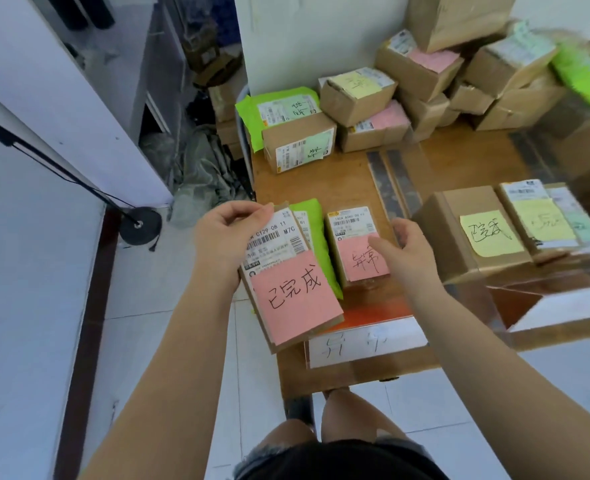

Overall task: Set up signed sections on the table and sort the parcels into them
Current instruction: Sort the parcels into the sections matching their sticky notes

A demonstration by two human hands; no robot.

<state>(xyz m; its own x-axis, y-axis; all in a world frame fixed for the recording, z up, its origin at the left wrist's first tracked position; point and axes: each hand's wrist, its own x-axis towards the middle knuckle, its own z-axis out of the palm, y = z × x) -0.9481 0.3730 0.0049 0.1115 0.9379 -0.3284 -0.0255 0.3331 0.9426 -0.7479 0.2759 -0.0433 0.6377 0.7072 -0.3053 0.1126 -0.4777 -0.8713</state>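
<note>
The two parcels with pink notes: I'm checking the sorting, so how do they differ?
The flat parcel is held up by the left hand past the table's edge; the small box sits on the table, touched by the right hand. Their handwritten notes read differently. The held parcel looks thinner. Both are brown cardboard with printed barcode labels.

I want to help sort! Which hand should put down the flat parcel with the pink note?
Probably the left hand: it already grips the flat brown cardboard parcel with the pink note by its top edge. The right hand rests on the small brown box with a pink note.
</note>
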